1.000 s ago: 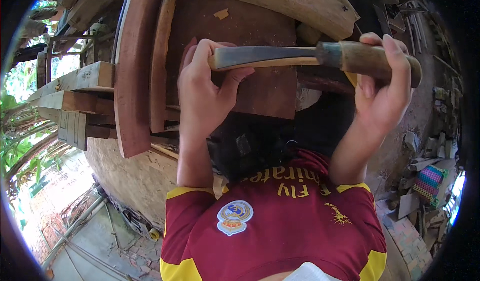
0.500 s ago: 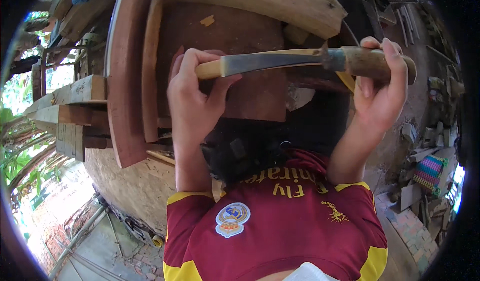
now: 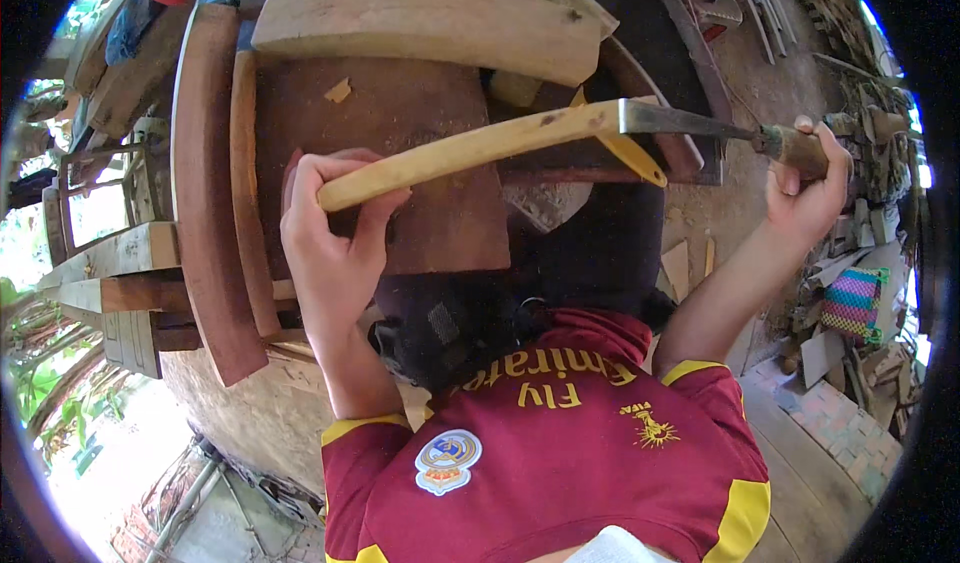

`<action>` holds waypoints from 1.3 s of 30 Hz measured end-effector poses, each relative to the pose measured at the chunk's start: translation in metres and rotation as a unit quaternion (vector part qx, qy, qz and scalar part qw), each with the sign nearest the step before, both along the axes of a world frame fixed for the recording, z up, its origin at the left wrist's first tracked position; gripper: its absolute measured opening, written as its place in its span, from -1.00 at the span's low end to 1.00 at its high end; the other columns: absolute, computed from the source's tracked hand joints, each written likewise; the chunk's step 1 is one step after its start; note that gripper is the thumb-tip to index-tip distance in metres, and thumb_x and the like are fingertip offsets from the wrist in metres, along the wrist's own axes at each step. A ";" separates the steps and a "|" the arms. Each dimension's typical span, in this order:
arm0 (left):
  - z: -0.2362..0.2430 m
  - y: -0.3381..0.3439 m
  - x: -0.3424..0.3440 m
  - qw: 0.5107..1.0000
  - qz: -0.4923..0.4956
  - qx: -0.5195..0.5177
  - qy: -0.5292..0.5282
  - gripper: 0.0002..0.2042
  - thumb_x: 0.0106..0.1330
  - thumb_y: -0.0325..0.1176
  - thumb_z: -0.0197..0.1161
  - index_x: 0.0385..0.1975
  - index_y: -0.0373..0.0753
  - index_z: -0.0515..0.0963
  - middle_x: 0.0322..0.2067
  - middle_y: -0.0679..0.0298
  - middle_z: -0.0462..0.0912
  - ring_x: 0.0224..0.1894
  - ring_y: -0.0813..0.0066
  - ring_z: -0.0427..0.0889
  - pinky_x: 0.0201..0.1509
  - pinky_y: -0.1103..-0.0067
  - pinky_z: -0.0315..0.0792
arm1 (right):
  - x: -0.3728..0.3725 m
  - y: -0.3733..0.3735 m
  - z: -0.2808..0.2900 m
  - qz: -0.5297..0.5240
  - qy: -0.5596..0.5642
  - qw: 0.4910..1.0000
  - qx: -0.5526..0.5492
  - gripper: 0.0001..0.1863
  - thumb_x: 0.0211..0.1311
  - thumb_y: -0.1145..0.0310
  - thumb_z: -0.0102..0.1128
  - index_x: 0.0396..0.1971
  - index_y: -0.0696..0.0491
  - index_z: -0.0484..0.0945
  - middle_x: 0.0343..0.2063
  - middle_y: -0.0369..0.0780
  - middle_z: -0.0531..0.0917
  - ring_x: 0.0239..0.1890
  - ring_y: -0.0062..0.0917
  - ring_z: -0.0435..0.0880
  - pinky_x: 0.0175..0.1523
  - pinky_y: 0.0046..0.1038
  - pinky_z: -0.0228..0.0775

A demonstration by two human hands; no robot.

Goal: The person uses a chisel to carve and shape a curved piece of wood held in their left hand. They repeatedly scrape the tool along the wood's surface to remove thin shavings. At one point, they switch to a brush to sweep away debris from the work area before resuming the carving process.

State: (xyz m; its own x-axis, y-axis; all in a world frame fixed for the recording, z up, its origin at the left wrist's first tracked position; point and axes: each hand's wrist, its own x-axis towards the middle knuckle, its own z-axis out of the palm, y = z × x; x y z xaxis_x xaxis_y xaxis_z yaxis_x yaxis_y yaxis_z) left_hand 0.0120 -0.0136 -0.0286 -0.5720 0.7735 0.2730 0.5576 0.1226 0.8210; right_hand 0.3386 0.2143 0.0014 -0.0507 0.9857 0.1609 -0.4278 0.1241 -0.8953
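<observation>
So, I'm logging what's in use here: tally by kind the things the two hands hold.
Wooden strip, in the left hand: 1
Wooden-handled chisel, in the right hand: 1
Total: 2

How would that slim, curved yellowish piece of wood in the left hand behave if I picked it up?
The curved piece of wood is probably stiff, being solid-looking wood in one smooth arc. It's likely fairly light, slim and gripped near one end by the left hand. Laid down, it might rock on its curve.
</observation>
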 end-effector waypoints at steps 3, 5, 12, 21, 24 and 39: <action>-0.006 0.003 -0.004 0.999 -0.018 -0.002 0.031 -0.76 0.05 -0.46 0.40 -0.42 -0.32 0.42 -0.35 0.15 0.63 -0.27 0.32 0.56 -0.11 0.50 0.38 | -0.025 -0.005 -0.004 -0.016 0.001 1.000 0.005 -0.87 0.19 0.40 0.10 -0.50 0.13 0.51 -0.37 -0.08 0.57 -0.81 -0.68 0.22 -0.76 -0.69 -0.05; -0.005 0.000 -0.004 1.000 -0.020 -0.019 0.015 -0.74 0.07 -0.45 0.40 -0.38 -0.32 0.41 -0.27 0.13 0.61 -0.22 0.41 0.57 -0.06 0.54 0.42 | -0.044 -0.011 -0.003 0.027 0.017 0.999 -0.009 -0.90 0.18 0.42 0.13 -0.49 0.11 0.52 -0.39 -0.08 0.58 -0.81 -0.68 0.22 -0.77 -0.70 -0.05; -0.005 -0.002 -0.006 0.999 -0.018 -0.020 0.039 -0.74 0.06 -0.49 0.40 -0.37 -0.32 0.40 -0.28 0.13 0.61 -0.22 0.40 0.57 -0.07 0.53 0.43 | -0.023 0.005 0.005 0.092 0.013 0.996 -0.008 -0.91 0.14 0.38 0.16 -0.42 0.08 0.51 -0.44 -0.12 0.63 -0.85 -0.66 0.27 -0.75 -0.67 0.12; -0.003 0.004 0.000 1.000 0.001 -0.005 -0.031 -0.77 0.06 -0.45 0.38 -0.43 -0.29 0.42 -0.39 0.17 0.65 -0.30 0.29 0.57 0.13 0.40 0.25 | -0.071 -0.009 -0.001 0.113 0.006 0.993 -0.018 -0.88 0.11 0.35 0.18 -0.51 0.07 0.50 -0.49 -0.11 0.64 -0.84 -0.65 0.32 -0.77 -0.69 0.05; -0.001 0.004 -0.001 1.000 -0.001 -0.004 -0.012 -0.77 0.04 -0.47 0.39 -0.43 -0.30 0.42 -0.38 0.15 0.65 -0.30 0.30 0.57 0.01 0.47 0.33 | -0.057 -0.006 0.010 0.079 -0.030 0.996 -0.026 -0.88 0.12 0.35 0.17 -0.51 0.06 0.50 -0.49 -0.11 0.64 -0.85 -0.66 0.31 -0.77 -0.68 0.07; -0.002 0.003 0.000 1.000 0.004 -0.002 0.000 -0.78 0.05 -0.44 0.39 -0.43 -0.31 0.44 -0.37 0.16 0.65 -0.27 0.23 0.53 -0.06 0.45 0.34 | -0.041 -0.011 0.002 0.136 0.012 0.991 -0.007 -0.90 0.14 0.38 0.16 -0.41 0.10 0.52 -0.37 -0.12 0.60 -0.79 -0.66 0.35 -0.72 -0.68 0.16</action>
State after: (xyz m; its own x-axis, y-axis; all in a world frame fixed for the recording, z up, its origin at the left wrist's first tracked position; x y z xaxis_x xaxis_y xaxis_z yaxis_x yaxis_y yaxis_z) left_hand 0.0116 -0.0107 -0.0311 -0.5787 0.7696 0.2698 0.5563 0.1305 0.8207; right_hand 0.2979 0.2029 0.0038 -0.3110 0.9383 0.1515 -0.4656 -0.0114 -0.8849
